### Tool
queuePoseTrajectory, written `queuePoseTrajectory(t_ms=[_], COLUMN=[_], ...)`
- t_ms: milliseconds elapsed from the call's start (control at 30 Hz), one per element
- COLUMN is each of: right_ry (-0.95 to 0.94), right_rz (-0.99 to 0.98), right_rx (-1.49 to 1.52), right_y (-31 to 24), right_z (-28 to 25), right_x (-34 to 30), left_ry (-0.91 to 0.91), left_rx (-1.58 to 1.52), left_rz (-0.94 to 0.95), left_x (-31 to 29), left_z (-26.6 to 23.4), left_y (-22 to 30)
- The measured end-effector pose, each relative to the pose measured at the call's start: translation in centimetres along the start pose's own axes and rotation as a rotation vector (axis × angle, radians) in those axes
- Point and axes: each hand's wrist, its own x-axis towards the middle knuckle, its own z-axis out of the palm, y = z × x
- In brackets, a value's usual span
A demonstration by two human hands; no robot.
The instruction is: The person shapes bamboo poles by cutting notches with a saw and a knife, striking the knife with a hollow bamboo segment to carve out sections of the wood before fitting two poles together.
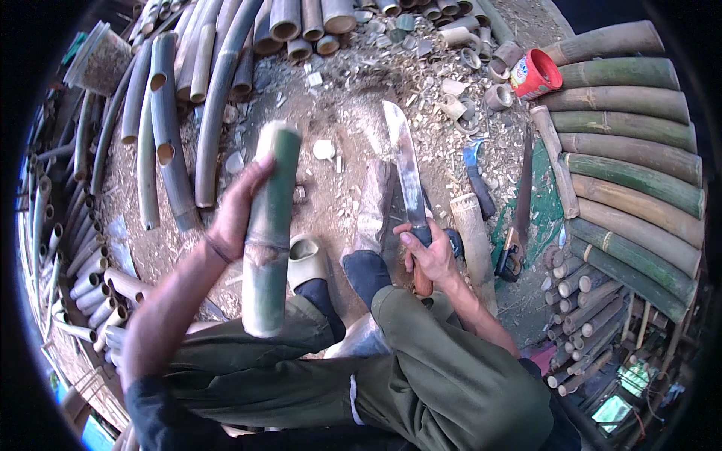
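My left hand (238,204) grips a thick green bamboo section (268,218) from its left side. The piece stands nearly upright above my left thigh, with a joint ring around its lower middle and pale cut ends. My right hand (432,254) is closed around the dark handle of a machete (406,169) beside my right knee. Its long blade points up and away, apart from the bamboo. Below that hand a brown wooden handle (423,283) shows; what it belongs to is hidden. Near my right foot lies a worn, pale wood-like block (374,199).
Wood chips and bamboo offcuts cover the ground ahead. Long bamboo poles (226,98) lie at the far left; split-looking green lengths (628,154) line the right. A handsaw (519,218), a blue-ended tool (475,177) and a red tin (535,74) lie to my right.
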Motion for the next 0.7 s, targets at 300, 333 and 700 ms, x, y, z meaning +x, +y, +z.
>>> queuePoseTrajectory(t_ms=[300,333,700], right_ry=[0.142,0.158,0.039], right_rz=[0.077,0.078,-0.454], right_rx=[-0.184,-0.256,-0.721], right_y=[1.9,1.8,2.1], right_z=[-2.0,-2.2,-1.8], right_x=[-3.0,-3.4,-4.5], left_ry=[-0.071,-0.065,-0.009], left_rx=[-0.252,-0.277,-0.661], left_rz=[-0.350,-0.319,-0.343], left_x=[-0.6,-0.3,-1.5], left_z=[3.0,3.4,4.8], left_y=[-15.6,-16.1,-21.6])
